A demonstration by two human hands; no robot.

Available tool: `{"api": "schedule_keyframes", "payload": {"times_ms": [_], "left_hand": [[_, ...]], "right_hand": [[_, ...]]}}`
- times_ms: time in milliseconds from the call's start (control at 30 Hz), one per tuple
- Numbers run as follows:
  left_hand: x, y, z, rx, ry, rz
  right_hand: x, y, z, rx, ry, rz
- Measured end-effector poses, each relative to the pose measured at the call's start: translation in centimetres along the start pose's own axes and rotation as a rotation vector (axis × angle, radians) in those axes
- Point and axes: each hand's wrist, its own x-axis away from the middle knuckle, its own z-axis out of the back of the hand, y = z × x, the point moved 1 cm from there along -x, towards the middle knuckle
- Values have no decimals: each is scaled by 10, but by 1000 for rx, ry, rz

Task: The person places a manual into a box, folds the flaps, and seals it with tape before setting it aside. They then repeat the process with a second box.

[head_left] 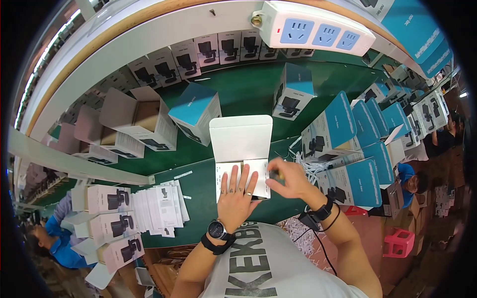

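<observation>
In front of me on the green bench is a white carton, its tall lid raised at the far side and its inner flaps folded in. My left hand lies flat across those flaps with the fingers spread, a ring on one of them. At the carton's right edge my right hand is closed, thumb and fingers drawn together. Something small and dark shows between them, too blurred to name. Whatever is inside the carton is hidden by the flaps and my left hand.
Left of the carton lies a stack of white leaflets. Blue-topped boxes stand beyond it, and open boxes crowd the right, near white cables. A power strip hangs overhead. A pink stool and co-workers are farther off.
</observation>
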Motion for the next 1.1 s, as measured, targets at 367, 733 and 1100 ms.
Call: {"api": "schedule_keyframes", "payload": {"times_ms": [367,733,1100], "left_hand": [[3,2,-2,1,8,-15],[3,0,-4,-11,35,-19],[6,-1,-2,147,100,-27]], "right_hand": [[31,40,-52,-315,401,-500],[20,24,-53,-407,307,-482],[102,58,-23,-221,197,-736]]}}
